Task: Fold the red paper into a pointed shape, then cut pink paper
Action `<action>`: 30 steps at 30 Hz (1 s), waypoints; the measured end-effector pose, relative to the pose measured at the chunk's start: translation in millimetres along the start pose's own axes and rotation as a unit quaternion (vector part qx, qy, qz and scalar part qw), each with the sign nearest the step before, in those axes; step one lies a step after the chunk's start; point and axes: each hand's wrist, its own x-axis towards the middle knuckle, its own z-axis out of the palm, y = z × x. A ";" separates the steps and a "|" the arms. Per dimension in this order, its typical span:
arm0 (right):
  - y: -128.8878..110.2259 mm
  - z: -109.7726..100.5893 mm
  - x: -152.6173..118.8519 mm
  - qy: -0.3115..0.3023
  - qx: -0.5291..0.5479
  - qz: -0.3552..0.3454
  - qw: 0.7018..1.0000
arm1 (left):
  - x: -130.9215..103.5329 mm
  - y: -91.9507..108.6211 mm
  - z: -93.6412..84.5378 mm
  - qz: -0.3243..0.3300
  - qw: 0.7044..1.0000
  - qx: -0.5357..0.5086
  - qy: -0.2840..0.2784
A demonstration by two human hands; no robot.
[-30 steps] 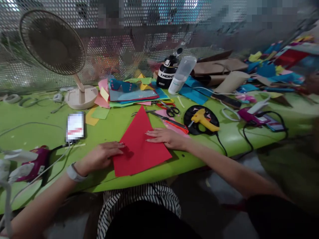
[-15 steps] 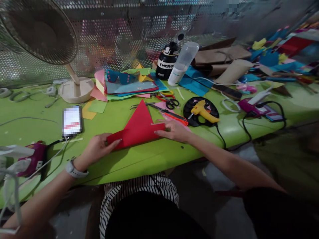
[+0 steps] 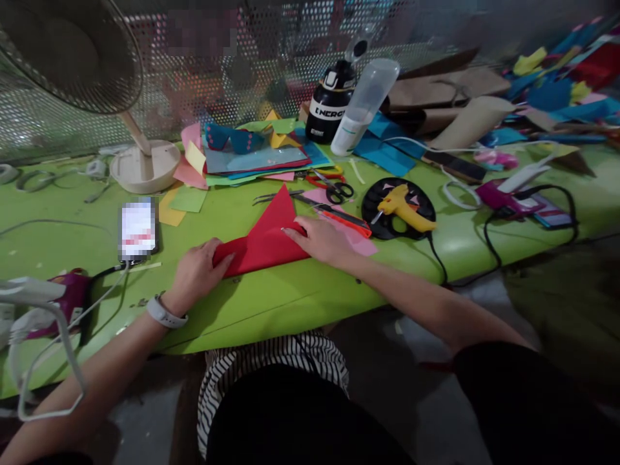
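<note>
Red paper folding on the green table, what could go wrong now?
The fold may come out crooked: the left hand and right hand press only the two ends of the red paper, so the middle could slip. The scissors lie open just beyond the right hand, so a quick reach might hit the blades. The glue gun is close by too and may be hot.

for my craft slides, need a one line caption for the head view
Both hands, left hand and right hand, press a folded red paper on a cluttered green table.
</note>
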 end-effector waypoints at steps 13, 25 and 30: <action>-10.4 2.5 1.8 -0.010 -0.055 0.018 0.998 | -18.2 51.2 18.9 0.250 0.965 0.074 -0.012; 14.3 2.5 9.2 -0.007 0.021 0.031 0.999 | -17.3 46.9 28.4 0.241 0.969 0.045 -0.030; 7.0 1.5 2.9 0.002 -0.026 0.029 0.999 | -16.5 46.7 29.3 0.243 0.968 0.046 -0.032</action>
